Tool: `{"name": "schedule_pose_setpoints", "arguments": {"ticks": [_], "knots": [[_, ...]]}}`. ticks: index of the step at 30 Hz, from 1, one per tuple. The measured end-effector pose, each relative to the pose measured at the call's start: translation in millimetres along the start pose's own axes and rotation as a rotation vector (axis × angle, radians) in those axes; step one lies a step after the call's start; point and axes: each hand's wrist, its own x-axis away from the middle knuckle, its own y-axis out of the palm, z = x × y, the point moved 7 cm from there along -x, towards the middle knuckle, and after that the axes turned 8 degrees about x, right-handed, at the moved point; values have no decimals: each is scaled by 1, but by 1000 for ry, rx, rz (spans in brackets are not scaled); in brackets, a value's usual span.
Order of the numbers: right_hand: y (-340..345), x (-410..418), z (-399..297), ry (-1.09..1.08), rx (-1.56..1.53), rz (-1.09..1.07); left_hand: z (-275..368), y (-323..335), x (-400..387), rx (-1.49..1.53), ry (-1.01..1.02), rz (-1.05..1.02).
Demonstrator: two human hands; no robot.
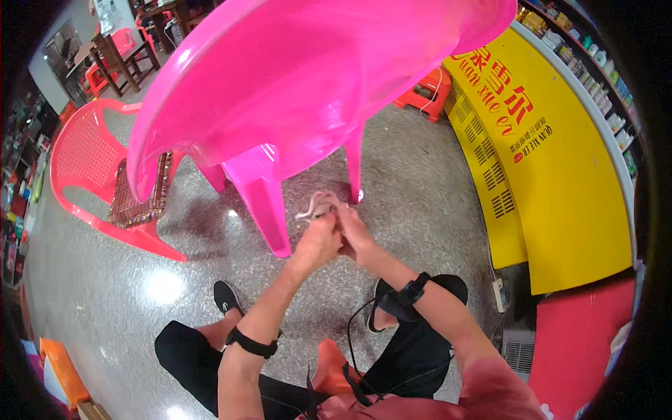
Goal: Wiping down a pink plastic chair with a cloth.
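Both of my hands are close together in front of my knees, above the floor. My left hand (319, 240) and my right hand (356, 228) are closed around a pale pinkish cloth (321, 201). Part of the cloth sticks out beyond my fingers, and the rest is hidden in my grip. A bright pink plastic table (294, 94) rises just past my hands, its wide top filling the upper middle of the view. One table leg (265, 210) stands to the left of my hands.
A red plastic armchair (86, 136) with a beaded seat mat (137, 194) stands left of the table. On the right are a yellow cabinet (583, 210) bearing writing, a red stool (430, 92), and a power strip (500, 296). Stocked shelves (598, 79) run behind.
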Motion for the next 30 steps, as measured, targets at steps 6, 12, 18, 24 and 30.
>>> {"name": "schedule_pose_setpoints", "arguments": {"ticks": [6, 12, 18, 24, 30], "knots": [[-11, -6, 26, 99, -250, -162, 38, 15, 37, -322, 307, -222], [11, -8, 9, 132, -367, -159, 7, -201, 45, 307, 4, 460], [36, 4, 13, 184, -274, -225, 38, -282, 32, -420, 418, 561], [36, 4, 13, 144, -308, -262, 4, -325, 39, -146, -73, 380], [32, -3, 22, 117, -266, -249, 77, -310, 34, -847, 445, 577]]}}
